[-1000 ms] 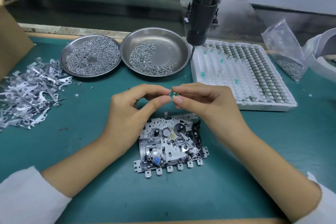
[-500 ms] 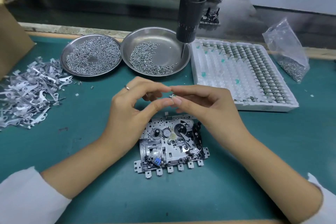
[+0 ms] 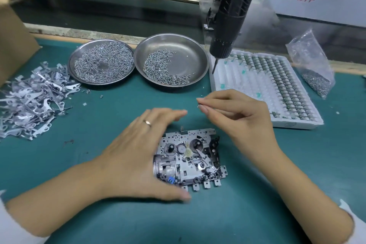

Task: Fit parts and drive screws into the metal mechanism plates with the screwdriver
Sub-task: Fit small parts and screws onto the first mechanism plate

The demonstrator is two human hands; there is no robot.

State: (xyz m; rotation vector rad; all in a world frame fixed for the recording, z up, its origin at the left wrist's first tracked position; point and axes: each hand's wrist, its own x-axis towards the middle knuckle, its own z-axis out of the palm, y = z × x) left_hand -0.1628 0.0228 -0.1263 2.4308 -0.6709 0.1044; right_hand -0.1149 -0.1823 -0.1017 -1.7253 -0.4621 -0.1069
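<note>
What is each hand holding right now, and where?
Right hand pinches a tiny part at its fingertips. Left hand spans the mechanism plate's left edge; grip unclear.

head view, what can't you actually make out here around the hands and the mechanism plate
- Head view: the tiny metal part pinched in the right hand grip is too small to identify.
- The left side of the silver metal mechanism plate is hidden under the left hand.
- Whether the left hand touches the plate: unclear, its fingertips are motion-blurred.
- The hanging black electric screwdriver is cut off by the top edge.
</note>
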